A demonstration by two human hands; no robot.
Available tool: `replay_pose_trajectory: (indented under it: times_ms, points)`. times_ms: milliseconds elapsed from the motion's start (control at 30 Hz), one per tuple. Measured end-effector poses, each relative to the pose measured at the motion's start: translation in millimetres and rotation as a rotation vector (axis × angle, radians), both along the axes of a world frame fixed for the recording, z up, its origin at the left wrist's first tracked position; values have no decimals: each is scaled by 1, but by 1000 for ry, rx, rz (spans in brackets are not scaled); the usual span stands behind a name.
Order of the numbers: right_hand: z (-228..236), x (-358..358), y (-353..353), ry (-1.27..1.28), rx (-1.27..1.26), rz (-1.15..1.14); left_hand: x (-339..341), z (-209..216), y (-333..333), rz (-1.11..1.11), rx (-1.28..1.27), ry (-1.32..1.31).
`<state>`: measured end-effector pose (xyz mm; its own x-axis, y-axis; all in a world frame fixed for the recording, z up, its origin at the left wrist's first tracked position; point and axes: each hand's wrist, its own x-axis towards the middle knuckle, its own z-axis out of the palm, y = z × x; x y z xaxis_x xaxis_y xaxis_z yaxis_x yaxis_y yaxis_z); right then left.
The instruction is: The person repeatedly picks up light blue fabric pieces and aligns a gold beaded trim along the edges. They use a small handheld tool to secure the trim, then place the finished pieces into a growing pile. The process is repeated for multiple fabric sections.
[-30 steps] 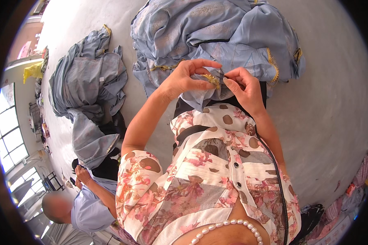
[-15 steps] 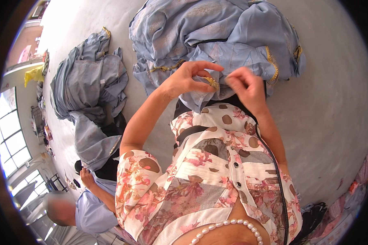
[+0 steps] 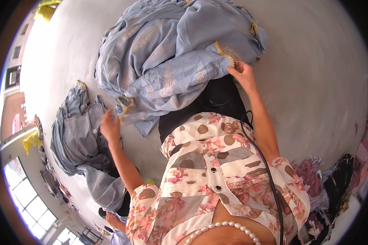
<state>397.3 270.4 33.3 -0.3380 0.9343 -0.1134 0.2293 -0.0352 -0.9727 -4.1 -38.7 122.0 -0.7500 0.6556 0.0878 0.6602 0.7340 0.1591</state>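
While R hand (image 3: 243, 74) pinches gold trim (image 3: 225, 55), L hand (image 3: 110, 125) blurs nr cloth (image 3: 167, 81), can't tell grip.

A pale grey floor (image 3: 315, 81) carries the things, smooth and faintly streaked, washed almost white by light at the far left. In the middle, toward the far side, spreads a large blue-grey cloth heap (image 3: 159, 53), loosely folded, with yellow-gold trim along some edges; whether its near side rests on the floor or on a lap cannot be told. A smaller grey-blue cloth pile (image 3: 75, 134) stands to the left, its underside hidden. At the near right lie a crumpled dusty-pink bundle (image 3: 309, 177), a black bundle (image 3: 340, 175) just beside it, and pink cloth (image 3: 359, 153) farther right. A small dark reddish speck (image 3: 356, 128) shows on the right, too small to identify.
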Motion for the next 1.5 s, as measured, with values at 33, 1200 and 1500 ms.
replay_pose_trajectory:
  times_ms: [33,1200,1500]
  points:
    - [-3,-6,-4,-27,45,31,16,-3,20,-183,101,-60]
    - [65,-17,-100,-314,646,339,167,19,122,-565,847,-327]
    - [116,-55,-99,-68,561,157,184,2,126,-108,1259,-1699]
